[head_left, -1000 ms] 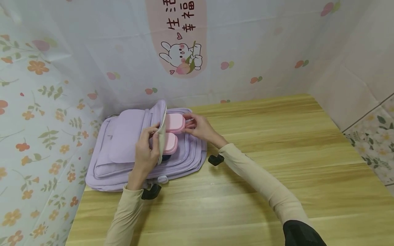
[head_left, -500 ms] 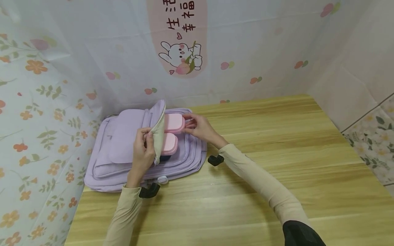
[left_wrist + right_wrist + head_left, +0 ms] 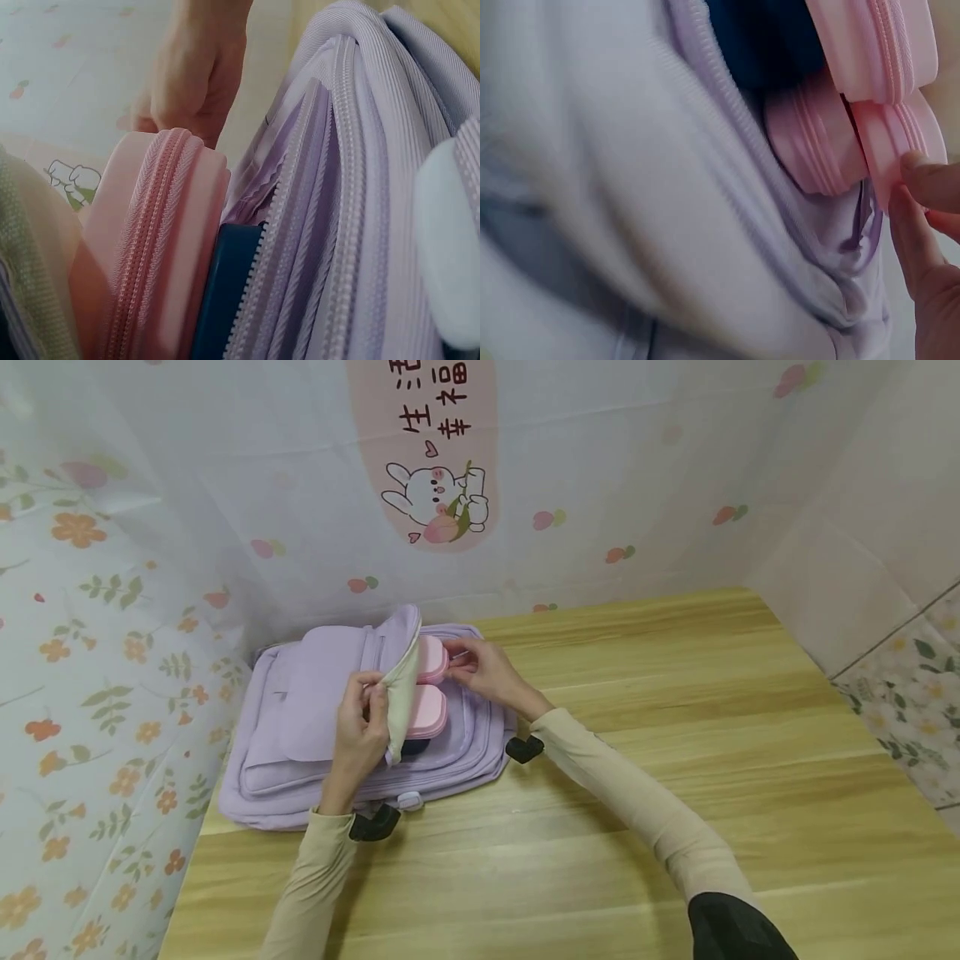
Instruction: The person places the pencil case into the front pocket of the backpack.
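Observation:
A lavender backpack [image 3: 307, 718] lies on the table, its front pocket open toward the right. My left hand [image 3: 360, 722] pinches the cream-lined edge of the pocket's flap [image 3: 401, 693] and holds it up. Two pink zippered cases stick out of the opening. The thumb and fingers of my right hand [image 3: 487, 672] pinch the end of the far pink case [image 3: 432, 658]. Nearer to me is the second pink case [image 3: 427, 710]. The right wrist view shows another pink case [image 3: 817, 139] deeper in, beside a dark blue thing [image 3: 769, 41] that is mostly hidden.
The wooden table [image 3: 637, 777] extends to the right and front of the backpack. A printed cloth [image 3: 600, 460] hangs right behind it, and a floral cloth [image 3: 97, 693] borders the left side. A whitish tab [image 3: 409, 801] lies at the backpack's near edge.
The backpack, its flap and my left hand have shifted slightly right. The far pink case now shows less outside the pocket, while my right hand stays nearly in place on it.

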The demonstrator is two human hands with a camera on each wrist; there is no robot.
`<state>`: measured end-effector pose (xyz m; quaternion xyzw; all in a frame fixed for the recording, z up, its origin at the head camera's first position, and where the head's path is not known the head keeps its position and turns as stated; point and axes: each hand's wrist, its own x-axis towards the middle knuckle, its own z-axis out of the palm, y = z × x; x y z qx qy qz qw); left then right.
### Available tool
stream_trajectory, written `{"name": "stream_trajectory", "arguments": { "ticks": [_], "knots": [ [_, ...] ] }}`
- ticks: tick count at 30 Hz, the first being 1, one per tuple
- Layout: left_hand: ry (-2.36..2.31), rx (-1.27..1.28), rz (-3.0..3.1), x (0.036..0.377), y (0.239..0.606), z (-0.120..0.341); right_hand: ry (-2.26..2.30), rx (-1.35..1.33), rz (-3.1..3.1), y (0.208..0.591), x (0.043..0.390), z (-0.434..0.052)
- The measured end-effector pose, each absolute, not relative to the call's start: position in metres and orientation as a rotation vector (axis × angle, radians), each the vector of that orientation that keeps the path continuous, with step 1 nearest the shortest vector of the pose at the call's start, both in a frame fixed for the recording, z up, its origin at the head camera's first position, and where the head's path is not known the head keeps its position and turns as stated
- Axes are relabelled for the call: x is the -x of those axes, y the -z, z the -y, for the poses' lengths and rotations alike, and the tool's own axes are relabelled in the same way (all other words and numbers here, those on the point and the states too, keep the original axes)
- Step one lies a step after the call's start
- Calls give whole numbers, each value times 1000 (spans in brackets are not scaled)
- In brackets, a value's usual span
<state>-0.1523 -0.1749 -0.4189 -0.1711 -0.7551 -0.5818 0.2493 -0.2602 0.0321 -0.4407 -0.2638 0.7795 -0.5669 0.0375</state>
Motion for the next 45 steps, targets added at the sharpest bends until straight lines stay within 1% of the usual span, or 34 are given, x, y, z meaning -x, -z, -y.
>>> {"name": "stream_trajectory", "arguments": {
  "ticks": [4,9,14,19,23,29,35,39,45],
  "knots": [
    [1590,475,2050,152,420,173,1810,724,-2366,441,260,-27],
    [1599,470,2047,151,420,172,1848,722,-2345,441,261,-23],
    [1540,511,2075,153,421,169,1818,653,-2353,447,258,-30],
    [1333,610,2154,155,414,162,1802,561,-2347,448,252,-48],
    [1125,690,2242,154,411,151,1841,572,-2360,444,246,-63],
    [779,668,2341,153,417,136,1813,564,-2456,441,239,-82],
    [546,654,2376,153,429,131,1809,494,-2472,440,232,-99],
    [438,677,2417,153,433,132,1836,469,-2452,439,227,-109],
    [415,780,2338,159,441,138,1802,487,-2480,440,219,-122]
  ]
}}
